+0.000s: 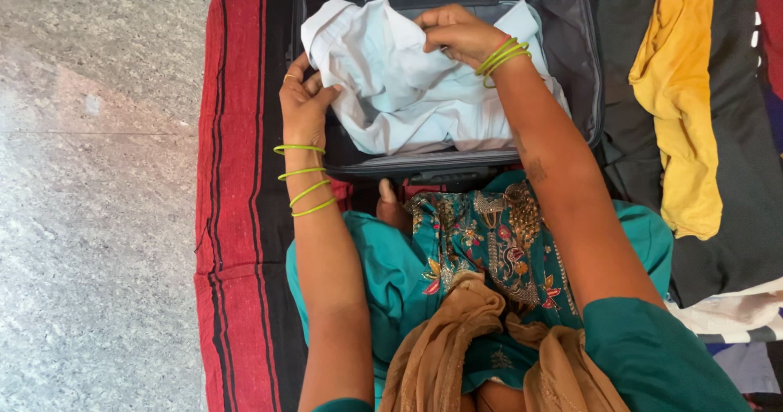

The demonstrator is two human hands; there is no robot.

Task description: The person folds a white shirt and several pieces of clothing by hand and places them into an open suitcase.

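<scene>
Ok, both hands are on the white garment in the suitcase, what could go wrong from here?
1. The white garment lies bunched, not flat; pressed down like this it may crease.
2. The left hand grips the cloth right at the suitcase edge, so fabric could hang over the rim and catch in the zip.
3. The right hand pinches only one fold; it may slip.

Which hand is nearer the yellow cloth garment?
Right. The right hand grips the pale blue shirt, closer to the yellow cloth garment; the left hand is at the shirt's far edge.

Soft matt white cloth lies in a fabric-lined suitcase beside speckled polished stone floor.
</scene>
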